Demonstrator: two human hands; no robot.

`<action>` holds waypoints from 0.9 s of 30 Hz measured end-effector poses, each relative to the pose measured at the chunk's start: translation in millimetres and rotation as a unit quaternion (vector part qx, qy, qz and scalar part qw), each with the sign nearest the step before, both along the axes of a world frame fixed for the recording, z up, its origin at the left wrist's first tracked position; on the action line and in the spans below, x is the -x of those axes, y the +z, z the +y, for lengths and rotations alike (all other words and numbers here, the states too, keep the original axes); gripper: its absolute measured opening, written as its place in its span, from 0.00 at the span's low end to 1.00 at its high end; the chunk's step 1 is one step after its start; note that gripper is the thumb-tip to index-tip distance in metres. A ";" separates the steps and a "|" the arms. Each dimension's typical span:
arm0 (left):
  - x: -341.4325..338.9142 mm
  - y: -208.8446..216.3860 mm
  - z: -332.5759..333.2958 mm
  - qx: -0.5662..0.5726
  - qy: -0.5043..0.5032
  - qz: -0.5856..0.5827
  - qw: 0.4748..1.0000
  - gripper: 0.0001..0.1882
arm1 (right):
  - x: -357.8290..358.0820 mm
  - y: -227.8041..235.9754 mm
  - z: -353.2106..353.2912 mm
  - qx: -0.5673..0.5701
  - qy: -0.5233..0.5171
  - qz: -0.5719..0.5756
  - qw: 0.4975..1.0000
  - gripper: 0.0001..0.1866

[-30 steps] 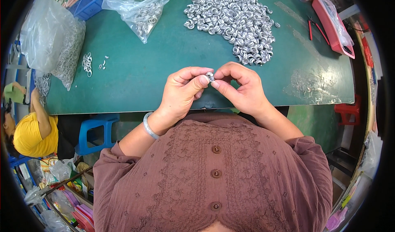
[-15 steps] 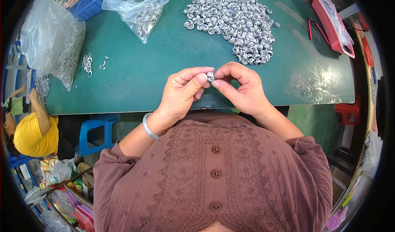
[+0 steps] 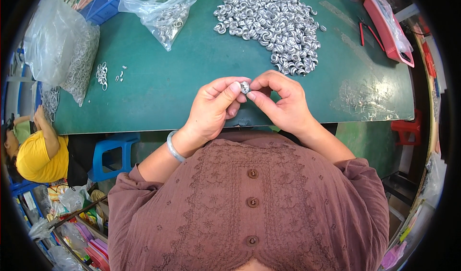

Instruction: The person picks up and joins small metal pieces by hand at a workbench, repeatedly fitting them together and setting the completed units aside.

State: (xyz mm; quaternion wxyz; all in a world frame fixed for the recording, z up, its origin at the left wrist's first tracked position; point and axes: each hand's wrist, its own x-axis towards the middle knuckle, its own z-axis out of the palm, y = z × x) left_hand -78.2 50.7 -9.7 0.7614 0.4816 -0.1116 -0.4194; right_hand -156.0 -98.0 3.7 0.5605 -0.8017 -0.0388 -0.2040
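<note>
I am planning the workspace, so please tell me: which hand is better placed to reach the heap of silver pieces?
Probably the right hand: the heap lies just beyond it, while the left hand is farther. Both hands' fingers are at one small silver piece.

Small-parts workshop, bench work done by hand.
A scuffed green worktable (image 3: 158,98) (a pale worn patch is seen at right) is loaded with a heap of silvery metal pieces (image 3: 269,26); rings are kept in bulk in a big clear bag (image 3: 62,45). Red-handled pliers (image 3: 362,36) are laid beside a pink basket (image 3: 390,43). A blue stool (image 3: 111,148) and a red stool (image 3: 407,129) are placed around; a co-worker in yellow (image 3: 42,156) is seen at left, near stored clutter (image 3: 72,237).
</note>
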 end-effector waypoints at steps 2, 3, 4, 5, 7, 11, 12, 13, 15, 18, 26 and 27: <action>-0.3 0.8 -0.2 -0.002 -0.004 0.007 1.000 0.11 | -0.1 -0.1 0.0 -0.001 -0.001 0.001 1.000 0.04; -0.7 1.4 -0.5 -0.007 -0.005 0.017 1.000 0.11 | 0.0 0.1 -0.3 0.000 -0.002 0.005 1.000 0.04; -1.0 1.9 -0.6 -0.011 -0.007 0.026 1.000 0.11 | 0.0 0.2 -0.5 0.001 -0.003 0.010 1.000 0.04; -1.3 2.1 -0.5 -0.012 -0.007 0.026 1.000 0.11 | -0.1 0.2 -0.6 0.001 -0.003 0.010 1.000 0.04; -1.5 2.4 -0.2 -0.026 -0.013 0.035 0.999 0.10 | -0.3 0.2 -0.6 0.003 -0.007 0.012 1.000 0.04; -1.4 1.7 -0.4 -0.032 -0.020 0.051 0.998 0.10 | -0.6 -0.6 -1.1 0.008 -0.014 0.016 1.000 0.04; -1.4 1.4 -0.6 -0.030 -0.020 0.054 0.998 0.10 | -0.5 -0.1 -1.0 0.002 -0.014 0.018 1.000 0.04; -1.4 1.2 -0.8 -0.029 -0.020 0.058 0.998 0.10 | -0.5 0.1 -1.0 -0.004 -0.014 0.021 1.000 0.04; -1.5 1.5 -1.3 -0.030 -0.020 0.062 0.997 0.10 | -0.6 -0.5 -1.0 -0.004 -0.016 0.019 1.000 0.04; -1.7 2.3 -2.2 -0.030 -0.018 0.075 0.997 0.09 | -0.9 -1.3 -1.5 0.001 -0.020 0.016 1.000 0.03; -1.2 0.3 -3.0 -0.025 -0.011 0.075 0.997 0.08 | -0.9 -2.4 -2.5 0.006 -0.013 0.006 1.000 0.04; -0.8 -0.1 -3.5 -0.029 -0.005 0.058 0.998 0.07 | -0.5 -2.4 -2.7 0.002 -0.013 0.026 1.000 0.04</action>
